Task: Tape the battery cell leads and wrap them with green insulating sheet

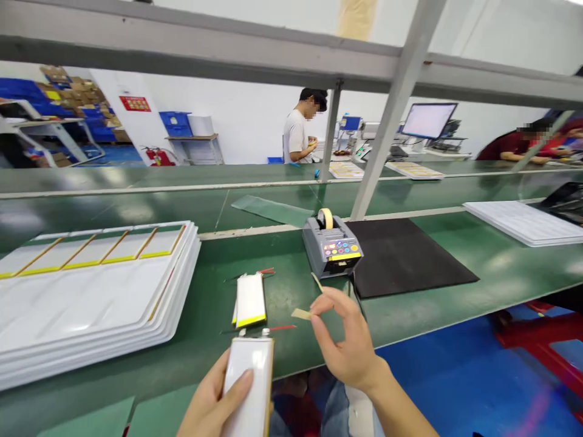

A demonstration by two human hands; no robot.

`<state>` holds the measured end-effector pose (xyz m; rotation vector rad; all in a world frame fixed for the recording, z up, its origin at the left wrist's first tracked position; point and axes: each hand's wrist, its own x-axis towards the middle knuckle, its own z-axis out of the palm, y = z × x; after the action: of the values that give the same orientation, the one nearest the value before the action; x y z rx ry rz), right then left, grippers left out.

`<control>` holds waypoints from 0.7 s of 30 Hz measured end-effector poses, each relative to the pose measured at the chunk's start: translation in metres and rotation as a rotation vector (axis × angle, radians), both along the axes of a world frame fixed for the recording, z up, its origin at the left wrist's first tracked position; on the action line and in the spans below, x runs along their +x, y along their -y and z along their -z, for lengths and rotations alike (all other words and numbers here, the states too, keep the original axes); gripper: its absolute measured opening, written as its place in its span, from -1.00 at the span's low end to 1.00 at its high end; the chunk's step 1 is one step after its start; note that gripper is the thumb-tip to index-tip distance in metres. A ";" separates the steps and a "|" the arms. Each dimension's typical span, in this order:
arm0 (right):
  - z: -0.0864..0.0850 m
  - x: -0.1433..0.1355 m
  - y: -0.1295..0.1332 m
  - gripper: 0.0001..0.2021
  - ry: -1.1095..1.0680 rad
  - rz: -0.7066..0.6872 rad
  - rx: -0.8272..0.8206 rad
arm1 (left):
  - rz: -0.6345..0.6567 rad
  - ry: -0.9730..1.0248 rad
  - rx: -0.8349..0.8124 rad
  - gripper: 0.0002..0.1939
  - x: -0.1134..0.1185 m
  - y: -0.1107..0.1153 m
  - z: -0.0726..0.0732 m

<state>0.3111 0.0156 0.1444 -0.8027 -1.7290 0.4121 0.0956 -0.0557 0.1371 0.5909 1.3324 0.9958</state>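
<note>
My left hand (218,400) is closed around a white pouch battery cell (252,376), its thumb lying across the front. Two tabs and a red and a dark lead stick out of the cell's top end. To the right, my right hand (344,340) pinches a short strip of cream tape (300,314) between thumb and finger. Another bit of tape shows just above that fingertip. Just beyond the held cell, a small stack of battery cells (250,297) with a yellow edge and red leads lies on the green bench. A grey tape dispenser (332,246) carrying a tape roll (325,218) stands behind my right hand.
Stacked white trays (104,291) fill the bench's left side. A black mat (410,258) lies right of the dispenser, with more white trays (528,221) farther right. A slanted metal post (392,115) rises behind the mat. One person (298,130) works across the bench; others are at far right.
</note>
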 end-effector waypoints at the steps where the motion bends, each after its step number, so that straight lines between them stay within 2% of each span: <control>1: -0.009 -0.001 0.008 -0.45 -0.036 -0.105 -0.117 | 0.087 -0.049 0.071 -0.33 0.005 0.002 -0.003; 4: -0.029 0.000 0.014 -0.48 -0.019 -0.388 -0.491 | 0.377 -0.148 0.232 -0.46 0.014 0.008 -0.008; 6: -0.035 0.002 0.011 -0.45 0.082 -0.527 -0.630 | 0.533 -0.194 0.266 -0.54 0.017 0.011 -0.011; 8: -0.038 0.002 0.009 -0.40 0.195 -0.607 -0.697 | 0.622 -0.263 0.272 -0.62 0.019 0.013 -0.015; 14: -0.039 0.000 0.009 -0.32 0.423 -0.642 -0.732 | 0.720 -0.379 0.278 -0.56 0.021 0.016 -0.026; 21: -0.038 -0.002 0.008 -0.34 0.490 -0.628 -0.706 | 0.720 -0.422 0.276 -0.53 0.021 0.016 -0.025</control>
<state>0.3089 0.0071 0.1823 -0.8744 -2.3243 1.4003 0.1163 -0.0721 0.1619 1.4325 1.1937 0.4638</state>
